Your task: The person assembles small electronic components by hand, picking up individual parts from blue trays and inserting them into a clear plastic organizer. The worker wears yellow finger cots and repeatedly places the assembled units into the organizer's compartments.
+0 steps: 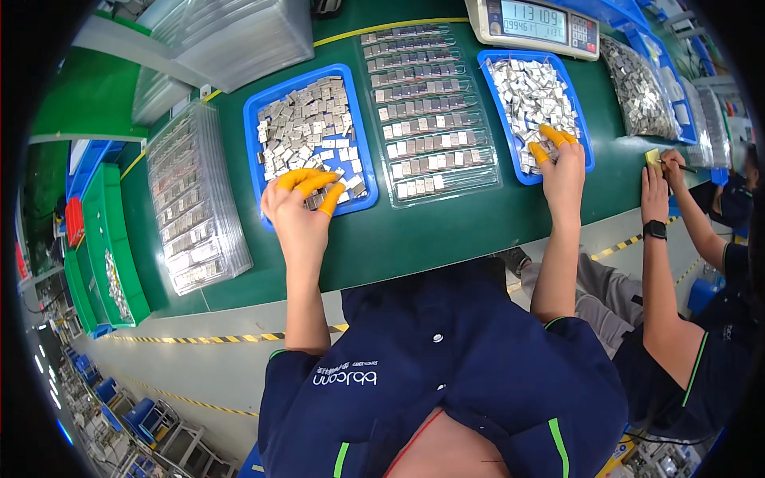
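Note:
Yellow finger covers sit on the fingertips of both hands. My left hand (301, 205) is over the near end of a blue tray (253, 151) of small silvery rectangular metal pieces (307, 119). Its thumb and forefinger come together low among the pieces; whatever is between them is too small to make out. Over the near part of a second blue tray (588, 151), holding small shiny pieces (530, 92), is my right hand (562, 163), thumb and fingertips apart. Between the trays lies a clear plastic blister tray (445, 191) with rows of metal pieces in its slots.
A stack of clear blister trays (199, 207) lies at the left, beside green bins (111, 247). A digital scale (534, 28) stands behind the right tray, near a bag of metal pieces (637, 88). At the right, a co-worker's hands (657, 179) hold a small yellow item (653, 157).

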`<state>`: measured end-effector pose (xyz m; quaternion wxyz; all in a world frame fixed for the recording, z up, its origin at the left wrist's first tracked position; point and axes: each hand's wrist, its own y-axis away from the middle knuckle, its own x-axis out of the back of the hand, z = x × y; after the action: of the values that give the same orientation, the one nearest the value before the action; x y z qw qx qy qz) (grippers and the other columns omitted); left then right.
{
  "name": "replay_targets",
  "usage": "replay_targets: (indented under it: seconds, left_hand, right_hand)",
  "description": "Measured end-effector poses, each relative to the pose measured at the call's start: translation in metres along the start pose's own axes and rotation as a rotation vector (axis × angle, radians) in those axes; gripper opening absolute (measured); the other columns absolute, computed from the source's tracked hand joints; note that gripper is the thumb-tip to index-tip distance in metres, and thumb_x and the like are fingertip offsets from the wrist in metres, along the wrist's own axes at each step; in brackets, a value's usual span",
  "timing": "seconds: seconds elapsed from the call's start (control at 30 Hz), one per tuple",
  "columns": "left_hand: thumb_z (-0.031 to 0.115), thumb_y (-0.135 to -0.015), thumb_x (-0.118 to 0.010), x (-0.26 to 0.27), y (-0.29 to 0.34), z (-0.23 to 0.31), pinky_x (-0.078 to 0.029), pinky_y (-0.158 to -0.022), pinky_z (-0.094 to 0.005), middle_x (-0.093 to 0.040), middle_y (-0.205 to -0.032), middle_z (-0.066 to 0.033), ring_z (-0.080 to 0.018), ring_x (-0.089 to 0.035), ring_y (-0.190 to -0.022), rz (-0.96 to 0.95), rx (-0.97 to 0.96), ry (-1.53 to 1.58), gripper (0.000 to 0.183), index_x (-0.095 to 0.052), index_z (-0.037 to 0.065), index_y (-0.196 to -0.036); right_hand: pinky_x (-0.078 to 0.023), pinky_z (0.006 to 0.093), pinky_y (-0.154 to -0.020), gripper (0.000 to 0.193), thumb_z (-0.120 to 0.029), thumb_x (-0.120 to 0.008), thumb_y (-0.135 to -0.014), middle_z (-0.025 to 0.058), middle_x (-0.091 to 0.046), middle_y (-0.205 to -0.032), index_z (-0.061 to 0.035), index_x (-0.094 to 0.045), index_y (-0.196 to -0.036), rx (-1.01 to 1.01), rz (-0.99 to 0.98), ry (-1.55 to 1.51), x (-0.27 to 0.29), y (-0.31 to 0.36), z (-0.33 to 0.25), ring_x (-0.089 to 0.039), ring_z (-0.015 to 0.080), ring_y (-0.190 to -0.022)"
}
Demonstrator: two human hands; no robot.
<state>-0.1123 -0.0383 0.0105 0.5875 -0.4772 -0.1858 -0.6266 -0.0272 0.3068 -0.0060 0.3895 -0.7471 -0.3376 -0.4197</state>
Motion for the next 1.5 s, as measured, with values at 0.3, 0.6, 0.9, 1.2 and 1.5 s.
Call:
replay_targets:
  seconds: [0.3,0.6,0.9,1.2,1.5]
  left_hand:
    - [0.026,-0.064,-0.078,-0.008,-0.01,0.001,-0.025,-0.092,-0.0456,-0.064,-0.085,-0.0065,-0.0231,-0.053,-0.092,-0.256,-0.05,-0.103,0.027,-0.073,0.008,-0.083]
    - [0.016,-0.066,-0.075,0.01,-0.036,0.01,-0.041,-0.081,-0.0379,-0.063,-0.082,-0.0123,-0.0276,-0.055,-0.082,-0.484,-0.294,-0.143,0.021,-0.071,0.003,-0.082]
    - [0.009,-0.07,-0.073,0.004,-0.037,0.005,-0.048,-0.067,-0.0318,-0.065,-0.081,-0.0109,-0.0225,-0.061,-0.07,-0.484,-0.073,0.204,0.018,-0.07,0.002,-0.086]
    - [0.001,-0.079,-0.067,0.004,-0.012,0.033,-0.052,-0.074,-0.0274,-0.067,-0.092,-0.0173,-0.0198,-0.066,-0.081,-0.102,0.394,1.206,0.03,-0.06,-0.009,-0.107]
    - [0.002,-0.083,-0.064,-0.015,0.002,0.066,-0.053,-0.077,-0.0292,-0.065,-0.099,-0.0173,-0.0228,-0.066,-0.086,-0.243,0.44,1.42,0.028,-0.06,-0.006,-0.109]
  right_hand:
    - [-0.046,0.036,-0.071,0.018,-0.009,-0.069,-0.075,0.0141,-0.063,-0.086,-0.0025,-0.069,-0.091,-0.138,0.074,-0.148,0.0,-0.001,-0.006,-0.057,0.0269,-0.078]
    - [-0.047,0.0275,-0.065,0.024,-0.007,-0.067,-0.079,0.0111,-0.066,-0.089,-0.005,-0.067,-0.103,-0.202,0.239,-0.395,-0.003,-0.003,0.004,-0.061,0.0168,-0.073]
    - [-0.048,0.0241,-0.07,0.028,-0.002,-0.063,-0.083,0.0094,-0.064,-0.094,0.0007,-0.06,-0.11,-0.269,0.326,-0.723,-0.005,-0.002,0.013,-0.061,0.0124,-0.08]
    - [-0.048,0.0228,-0.078,0.024,0.005,-0.063,-0.08,0.01,-0.065,-0.095,0.0044,-0.061,-0.104,-0.306,0.25,-1.071,0.012,0.011,-0.039,-0.062,0.0131,-0.087]
    - [-0.049,0.0243,-0.08,0.025,0.004,-0.068,-0.077,0.0086,-0.066,-0.1,0.0035,-0.063,-0.101,-0.245,-0.23,-1.347,0.017,0.032,-0.106,-0.062,0.0124,-0.087]
